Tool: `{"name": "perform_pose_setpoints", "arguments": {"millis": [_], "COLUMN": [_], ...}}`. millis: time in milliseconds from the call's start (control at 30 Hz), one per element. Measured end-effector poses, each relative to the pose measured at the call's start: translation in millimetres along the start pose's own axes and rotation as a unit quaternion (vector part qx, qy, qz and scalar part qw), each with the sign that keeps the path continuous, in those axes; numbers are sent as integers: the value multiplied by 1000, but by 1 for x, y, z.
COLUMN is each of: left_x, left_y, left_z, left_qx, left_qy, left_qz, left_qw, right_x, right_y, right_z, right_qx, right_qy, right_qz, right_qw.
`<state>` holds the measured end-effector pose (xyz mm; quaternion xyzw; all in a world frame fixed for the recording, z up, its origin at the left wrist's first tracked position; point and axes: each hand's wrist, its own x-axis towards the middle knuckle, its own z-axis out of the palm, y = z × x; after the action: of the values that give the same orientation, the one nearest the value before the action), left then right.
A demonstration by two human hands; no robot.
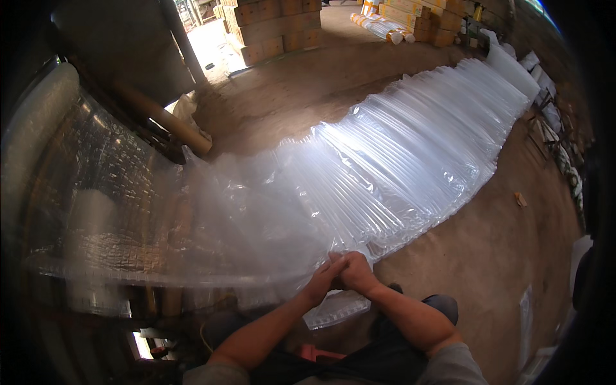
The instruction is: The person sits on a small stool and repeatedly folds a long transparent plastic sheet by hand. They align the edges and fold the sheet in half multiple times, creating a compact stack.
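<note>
A wide sheet of clear plastic film (250,207) stretches across the view before me. Its right part lies in long pleats (404,149) over the floor, shining in the light. At the sheet's near edge my left hand (321,283) and my right hand (357,272) meet, fingers closed on the film. The exact grip is partly hidden by the knuckles. Below the hands hangs a loose flap of film (337,310). On the left, the film runs up to a large plastic roll (41,110).
A cardboard tube (166,120) slants beside the roll. Stacked cartons (274,29) stand at the back, with wrapped rolls (380,28) lying near more boxes (435,21). White rolled material (512,72) lies at the far right end. A red stool (320,353) shows beneath me.
</note>
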<state>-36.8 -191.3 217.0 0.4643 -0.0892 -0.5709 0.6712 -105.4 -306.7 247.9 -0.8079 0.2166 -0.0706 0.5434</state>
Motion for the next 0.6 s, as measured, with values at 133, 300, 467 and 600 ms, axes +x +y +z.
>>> {"name": "perform_pose_setpoints", "arguments": {"millis": [133, 300, 467, 600], "left_x": [0, -1, 0, 0], "left_y": [1, 3, 4, 3], "left_z": [0, 1, 1, 1], "left_qx": [4, 9, 18, 18], "left_qy": [-1, 4, -2, 2], "left_qz": [-3, -7, -5, -2], "left_qw": [1000, 1000, 1000, 1000], "right_x": [1, 2, 1, 1], "right_y": [1, -2, -5, -3], "right_z": [1, -1, -3, -1], "right_qx": [25, 5, 8, 6], "right_qy": [-2, 2, -5, 4], "right_qz": [6, -6, -18, -21], "right_qw": [1000, 1000, 1000, 1000]}}
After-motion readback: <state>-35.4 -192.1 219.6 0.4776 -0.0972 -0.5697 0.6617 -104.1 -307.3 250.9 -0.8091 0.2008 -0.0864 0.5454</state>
